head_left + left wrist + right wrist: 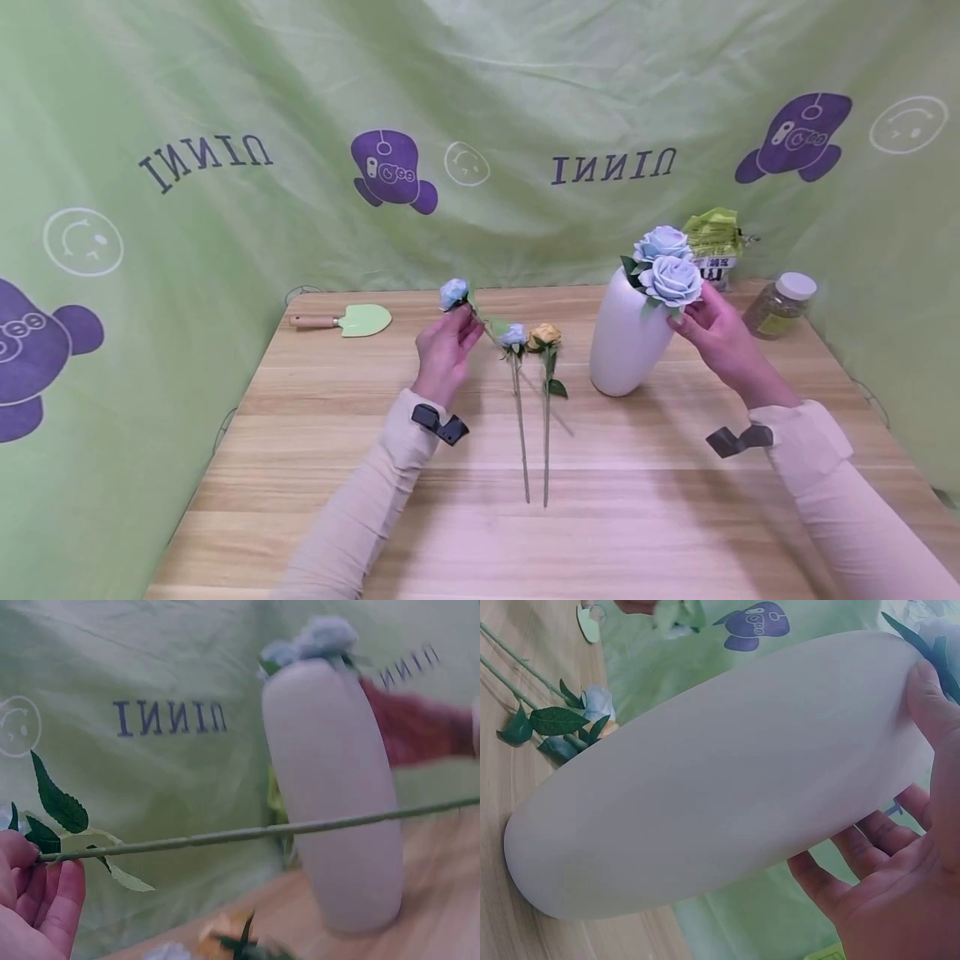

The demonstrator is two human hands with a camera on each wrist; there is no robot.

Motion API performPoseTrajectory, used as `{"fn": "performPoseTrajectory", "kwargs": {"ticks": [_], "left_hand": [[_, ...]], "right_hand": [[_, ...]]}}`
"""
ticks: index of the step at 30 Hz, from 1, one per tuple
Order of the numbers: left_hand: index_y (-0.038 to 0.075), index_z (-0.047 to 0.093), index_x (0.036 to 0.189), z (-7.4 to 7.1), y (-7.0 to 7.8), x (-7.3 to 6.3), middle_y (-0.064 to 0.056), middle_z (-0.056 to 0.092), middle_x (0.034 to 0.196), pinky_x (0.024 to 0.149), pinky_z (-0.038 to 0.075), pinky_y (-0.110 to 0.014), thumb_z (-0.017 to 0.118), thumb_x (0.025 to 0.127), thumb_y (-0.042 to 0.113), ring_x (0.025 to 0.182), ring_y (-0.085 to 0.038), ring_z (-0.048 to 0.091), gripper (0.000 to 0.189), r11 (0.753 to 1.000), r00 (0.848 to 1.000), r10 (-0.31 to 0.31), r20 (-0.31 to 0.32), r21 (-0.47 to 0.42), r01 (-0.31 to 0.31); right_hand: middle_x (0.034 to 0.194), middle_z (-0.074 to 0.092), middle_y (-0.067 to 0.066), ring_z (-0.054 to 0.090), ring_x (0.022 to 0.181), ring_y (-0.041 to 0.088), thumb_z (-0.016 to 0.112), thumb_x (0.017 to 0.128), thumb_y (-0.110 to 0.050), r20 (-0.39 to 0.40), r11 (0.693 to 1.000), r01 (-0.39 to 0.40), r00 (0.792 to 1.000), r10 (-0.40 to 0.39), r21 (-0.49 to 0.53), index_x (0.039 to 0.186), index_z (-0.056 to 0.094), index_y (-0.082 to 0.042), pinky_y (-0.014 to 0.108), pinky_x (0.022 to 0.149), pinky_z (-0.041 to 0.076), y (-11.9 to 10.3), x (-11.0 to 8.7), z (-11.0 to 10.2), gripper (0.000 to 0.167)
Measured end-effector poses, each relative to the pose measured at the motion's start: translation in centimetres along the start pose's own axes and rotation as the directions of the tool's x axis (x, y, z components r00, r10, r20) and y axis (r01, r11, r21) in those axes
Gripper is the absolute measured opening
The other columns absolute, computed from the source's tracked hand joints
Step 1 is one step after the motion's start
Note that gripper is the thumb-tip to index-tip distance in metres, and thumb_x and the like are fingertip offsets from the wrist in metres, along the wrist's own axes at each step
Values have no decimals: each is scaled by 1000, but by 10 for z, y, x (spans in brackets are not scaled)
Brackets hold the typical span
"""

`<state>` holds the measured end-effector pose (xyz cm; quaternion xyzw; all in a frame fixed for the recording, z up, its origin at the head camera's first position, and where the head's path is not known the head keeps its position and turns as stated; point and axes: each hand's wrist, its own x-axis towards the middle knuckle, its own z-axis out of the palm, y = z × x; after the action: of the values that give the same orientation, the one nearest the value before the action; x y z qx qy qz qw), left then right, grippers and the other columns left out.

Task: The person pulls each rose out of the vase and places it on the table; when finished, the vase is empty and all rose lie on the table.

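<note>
Remotely I'm pinching a blue rosebud (453, 293), left hand (444, 348); right hand (723, 337) gripping the white vase (626, 342). Guessing halfway-ish: two big roses (672, 280) sitting inside, two small roses (544, 336) lying left of it.

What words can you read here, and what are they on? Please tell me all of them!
"INNIU", left to right, Ns backwards: twice on the green curtain in the head view; the last letter looks like a U.
Bag: dark print, too small to read.
Jar: yellow label, too blurred to read.
</note>
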<state>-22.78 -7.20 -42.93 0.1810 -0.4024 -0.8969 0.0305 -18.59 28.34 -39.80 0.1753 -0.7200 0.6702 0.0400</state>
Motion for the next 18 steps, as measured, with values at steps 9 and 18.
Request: {"fn": "performPoseTrajectory", "kwargs": {"ticks": [9,18], "left_hand": [[-8,71,106,-24,-4,10,-14,76,81,74,66,-36,76,84,-2,68,-18,74,23,930,999,22,-40,366,-6],[-6,74,99,-42,-17,19,-16,77,83,79,65,-45,77,83,-1,60,-15,71,17,797,1000,-1,-26,604,16]], "right_hand": [[140,48,-14,53,120,-12,57,99,-1,-4,1000,4,1000,-4,9,157,22,-2,6,96,50,2,0,-1,68],[145,45,-11,53,121,-12,57,99,-1,-1,1000,0,1000,0,21,158,21,-3,6,97,50,3,1,-1,69]]}}
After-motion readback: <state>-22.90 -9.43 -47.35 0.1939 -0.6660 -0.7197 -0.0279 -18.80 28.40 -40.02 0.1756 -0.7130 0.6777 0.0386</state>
